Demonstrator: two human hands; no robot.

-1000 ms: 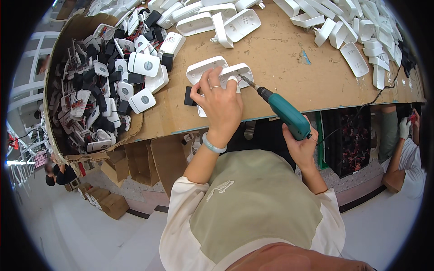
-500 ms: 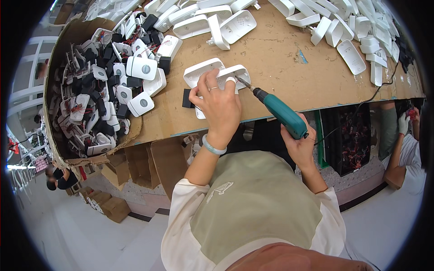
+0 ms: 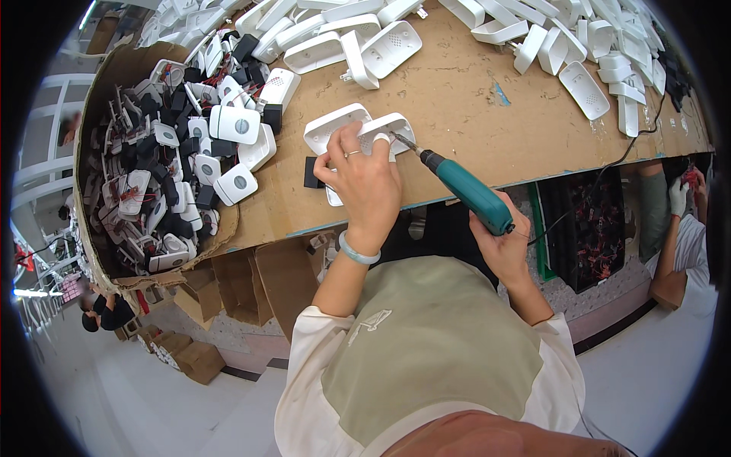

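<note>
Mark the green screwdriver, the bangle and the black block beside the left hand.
Screwdriver (image 3: 462, 186): head view, middle of its green body.
Bangle (image 3: 355, 254): head view, on its pale band.
Black block (image 3: 311, 174): head view, on its visible face.

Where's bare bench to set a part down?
Biggest: cardboard tabletop between the green screwdriver and the upper-right white housings. Smaller: between the black block and the carton. Crowded: inside the carton, both far corners, around the left hand.

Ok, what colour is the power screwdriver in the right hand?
The power screwdriver is teal with a black front collar, best seen in the head view.
</note>
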